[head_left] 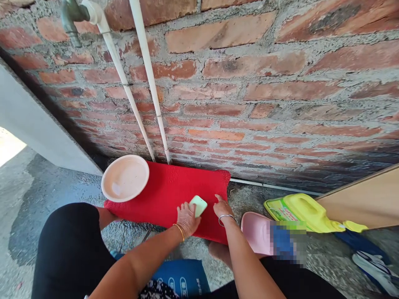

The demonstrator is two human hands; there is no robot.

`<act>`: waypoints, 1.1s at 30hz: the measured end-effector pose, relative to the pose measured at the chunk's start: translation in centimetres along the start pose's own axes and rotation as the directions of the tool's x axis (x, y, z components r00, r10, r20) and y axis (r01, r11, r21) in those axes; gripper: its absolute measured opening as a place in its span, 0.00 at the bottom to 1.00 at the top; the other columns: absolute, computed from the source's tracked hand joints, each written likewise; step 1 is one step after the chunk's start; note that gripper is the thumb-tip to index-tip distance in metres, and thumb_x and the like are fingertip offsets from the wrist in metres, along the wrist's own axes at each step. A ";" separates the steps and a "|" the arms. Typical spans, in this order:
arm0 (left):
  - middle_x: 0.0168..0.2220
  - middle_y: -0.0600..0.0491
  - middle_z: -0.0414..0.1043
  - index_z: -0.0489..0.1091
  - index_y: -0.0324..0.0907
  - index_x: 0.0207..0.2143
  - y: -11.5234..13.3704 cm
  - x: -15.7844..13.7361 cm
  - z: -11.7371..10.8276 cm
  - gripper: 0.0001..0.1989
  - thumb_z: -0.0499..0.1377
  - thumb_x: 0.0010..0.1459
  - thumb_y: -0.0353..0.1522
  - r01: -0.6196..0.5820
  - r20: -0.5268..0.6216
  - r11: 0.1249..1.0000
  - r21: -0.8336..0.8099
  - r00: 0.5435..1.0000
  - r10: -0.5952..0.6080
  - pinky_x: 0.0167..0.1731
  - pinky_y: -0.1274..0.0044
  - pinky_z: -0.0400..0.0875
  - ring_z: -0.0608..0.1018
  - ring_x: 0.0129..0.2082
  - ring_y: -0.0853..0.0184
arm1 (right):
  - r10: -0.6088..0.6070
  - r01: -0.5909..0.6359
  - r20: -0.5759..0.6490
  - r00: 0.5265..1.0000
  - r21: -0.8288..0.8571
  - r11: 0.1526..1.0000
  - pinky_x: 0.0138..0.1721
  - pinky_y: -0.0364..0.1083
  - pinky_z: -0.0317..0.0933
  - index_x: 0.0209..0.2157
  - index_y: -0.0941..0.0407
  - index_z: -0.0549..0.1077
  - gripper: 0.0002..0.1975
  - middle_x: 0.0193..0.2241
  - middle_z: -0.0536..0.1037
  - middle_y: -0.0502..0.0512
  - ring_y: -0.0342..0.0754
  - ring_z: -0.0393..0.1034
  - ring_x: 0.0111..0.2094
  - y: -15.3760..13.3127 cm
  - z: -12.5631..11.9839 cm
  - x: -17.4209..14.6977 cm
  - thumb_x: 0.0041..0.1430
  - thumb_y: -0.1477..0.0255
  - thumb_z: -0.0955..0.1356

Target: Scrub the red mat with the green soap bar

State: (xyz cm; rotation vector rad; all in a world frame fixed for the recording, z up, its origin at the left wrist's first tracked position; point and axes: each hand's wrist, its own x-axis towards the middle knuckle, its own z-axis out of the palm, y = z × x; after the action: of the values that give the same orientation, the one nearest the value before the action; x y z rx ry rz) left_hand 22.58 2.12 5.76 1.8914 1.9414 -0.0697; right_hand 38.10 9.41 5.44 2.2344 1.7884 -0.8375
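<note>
A red cloth [174,187] covers a low, long surface between my knees, against the brick wall. My left hand [187,220] is closed around a pale green bar [199,205], which looks like soap, and rests it on the cloth. To its right, my right hand [220,207] touches the cloth near its right end, index finger stretched out and the other fingers partly bent. Nothing shows in that hand. A pale pink basin [137,192] stands on the cloth's left end, with what looks like water inside.
A tap [71,25] and white pipes [149,74] run along the wall. Right of the cloth lie a pink plastic container [252,230], a yellow jug [307,209] and shoes [375,270]. A blue printed bag [196,272] sits below my arms. A white panel [40,108] stands left.
</note>
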 end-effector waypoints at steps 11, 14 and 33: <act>0.45 0.46 0.66 0.61 0.44 0.54 -10.5 -0.6 -3.5 0.21 0.51 0.60 0.42 0.383 -0.210 0.924 0.007 0.904 -0.373 0.40 0.72 0.64 0.70 0.46 0.60 | 0.069 -0.069 0.028 0.997 0.013 0.997 0.47 0.48 0.60 0.62 0.57 0.57 0.30 0.53 0.69 0.63 0.52 0.67 0.51 -1.3 -0.4 -1.1 0.58 0.77 0.54; 0.45 0.44 0.65 0.59 0.41 0.55 -11.9 -1.1 -3.7 0.23 0.50 0.61 0.42 0.487 -0.257 0.873 0.007 0.845 -0.469 0.39 0.71 0.65 0.70 0.45 0.58 | 0.070 -0.070 0.029 0.997 0.010 0.998 0.48 0.47 0.60 0.62 0.56 0.57 0.29 0.53 0.68 0.63 0.52 0.67 0.52 -1.8 -1.0 -1.8 0.59 0.77 0.54; 0.45 0.50 0.66 0.62 0.43 0.38 -10.3 -2.0 -6.2 0.17 0.62 0.46 0.36 -0.427 0.142 0.894 -0.137 0.885 0.444 0.51 0.71 0.59 0.67 0.46 0.63 | -0.667 0.627 0.223 0.711 0.228 0.745 0.57 0.50 0.52 0.57 0.56 0.64 0.44 0.55 0.66 0.60 0.54 0.60 0.55 -9.3 0.7 -7.7 0.34 0.68 0.76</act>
State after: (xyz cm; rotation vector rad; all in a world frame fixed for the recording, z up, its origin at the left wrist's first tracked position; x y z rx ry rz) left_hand 10.95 1.51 9.42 2.1291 1.3449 0.0031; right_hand 28.11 5.09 10.79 1.3828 2.4404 -1.3601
